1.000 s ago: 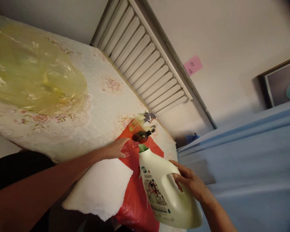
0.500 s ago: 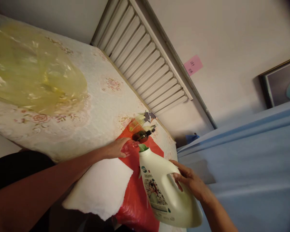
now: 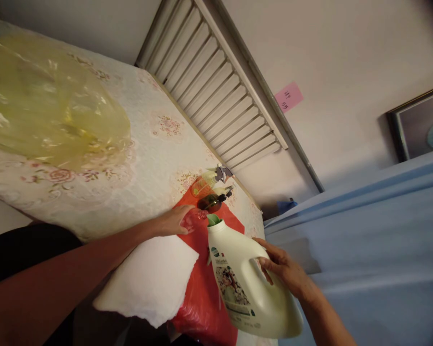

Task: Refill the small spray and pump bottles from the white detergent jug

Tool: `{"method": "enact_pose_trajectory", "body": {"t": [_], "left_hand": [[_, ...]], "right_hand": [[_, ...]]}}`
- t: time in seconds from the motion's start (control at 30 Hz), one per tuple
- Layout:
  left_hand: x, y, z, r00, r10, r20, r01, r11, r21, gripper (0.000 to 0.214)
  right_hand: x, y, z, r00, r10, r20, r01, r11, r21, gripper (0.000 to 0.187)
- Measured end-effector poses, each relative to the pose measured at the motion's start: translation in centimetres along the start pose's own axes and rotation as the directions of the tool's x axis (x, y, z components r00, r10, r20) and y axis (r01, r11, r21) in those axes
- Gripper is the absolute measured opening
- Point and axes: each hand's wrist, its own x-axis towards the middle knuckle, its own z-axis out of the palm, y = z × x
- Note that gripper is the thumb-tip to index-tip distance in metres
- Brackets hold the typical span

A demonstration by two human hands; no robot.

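Note:
My right hand (image 3: 279, 266) is wrapped round the handle of a large pale green detergent jug (image 3: 252, 283), which is tilted with its green spout at the upper left. Close to that spout, my left hand (image 3: 175, 221) grips a small clear plastic bottle (image 3: 193, 220), its neck towards the jug's mouth. Whether liquid passes between them is too small to tell. A red plastic bag (image 3: 198, 298) lies beneath both. Just beyond the left hand are a dark brown bottle (image 3: 210, 203) and a clear spray bottle (image 3: 204, 182). White paper (image 3: 155, 278) lies below my left forearm.
A yellow plastic bag (image 3: 57, 105) rests on the flowered tablecloth (image 3: 147, 158) at the left. A radiator (image 3: 216, 81) runs along the wall behind the table. Blue cloth (image 3: 375, 240) hangs at the right, below a framed picture (image 3: 397, 139).

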Motion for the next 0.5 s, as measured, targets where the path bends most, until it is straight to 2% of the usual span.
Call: {"method": "enact_pose_trajectory", "body": {"t": [0.27, 0.5], "left_hand": [[0.12, -0.3, 0.16, 1.0, -0.001, -0.003, 0.001, 1.0, -0.026, 0.067], [-0.14, 0.7, -0.19, 1.0, -0.015, -0.001, 0.015, 0.997, -0.074, 0.064]], "right_hand": [[0.0, 0.14, -0.15, 1.0, -0.007, 0.003, 0.007, 1.0, -0.008, 0.061], [0.25, 0.82, -0.35, 1.0, -0.019, 0.012, 0.019, 1.0, 0.002, 0.063]]}}
